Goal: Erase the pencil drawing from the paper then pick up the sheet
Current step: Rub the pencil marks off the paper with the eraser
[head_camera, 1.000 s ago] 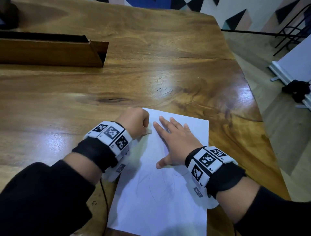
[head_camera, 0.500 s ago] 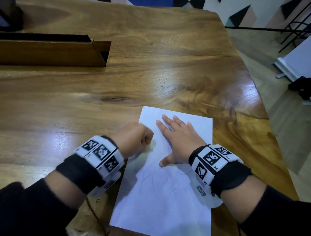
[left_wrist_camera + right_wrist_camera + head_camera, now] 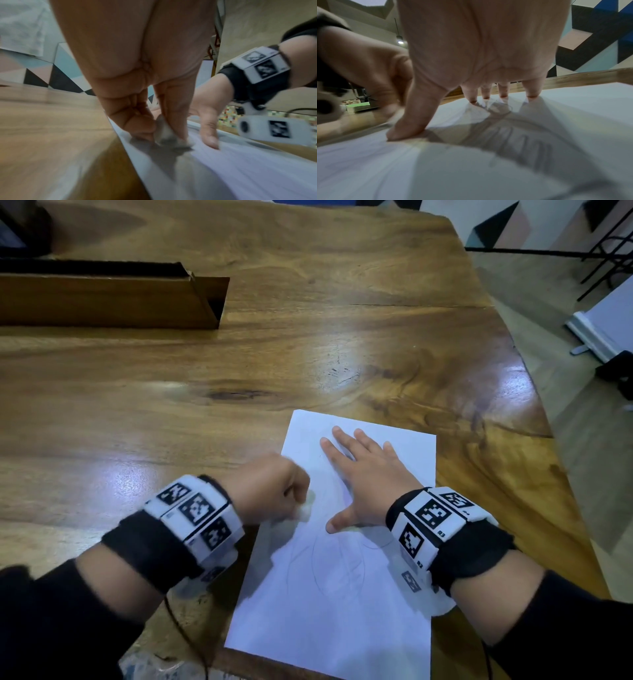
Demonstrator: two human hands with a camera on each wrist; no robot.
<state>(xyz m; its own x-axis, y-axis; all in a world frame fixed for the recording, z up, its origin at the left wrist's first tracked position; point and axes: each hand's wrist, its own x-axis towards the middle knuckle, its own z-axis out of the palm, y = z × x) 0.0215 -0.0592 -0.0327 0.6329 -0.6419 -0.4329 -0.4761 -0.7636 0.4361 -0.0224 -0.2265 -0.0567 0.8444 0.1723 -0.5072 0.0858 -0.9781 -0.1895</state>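
Observation:
A white sheet of paper [image 3: 342,604] with faint pencil curves [image 3: 329,570] lies near the front right of the wooden table [image 3: 239,364]. My left hand [image 3: 270,491] is curled and pinches a small white eraser [image 3: 306,506] against the sheet's left part. In the left wrist view the eraser [image 3: 165,135] sits between thumb and fingers, touching the paper [image 3: 240,169]. My right hand [image 3: 366,481] lies flat with spread fingers on the upper part of the sheet, pressing it down. The right wrist view shows its fingertips [image 3: 531,93] and thumb on the paper [image 3: 488,169].
A long wooden box [image 3: 109,297] stands at the back left of the table. The table's right edge [image 3: 548,440] drops to the floor close beside the sheet. A thin black cable [image 3: 185,635] trails from my left wrist over the front edge.
My left hand with the eraser has slid toward me along the sheet's left side. My right hand has stayed flat on the paper.

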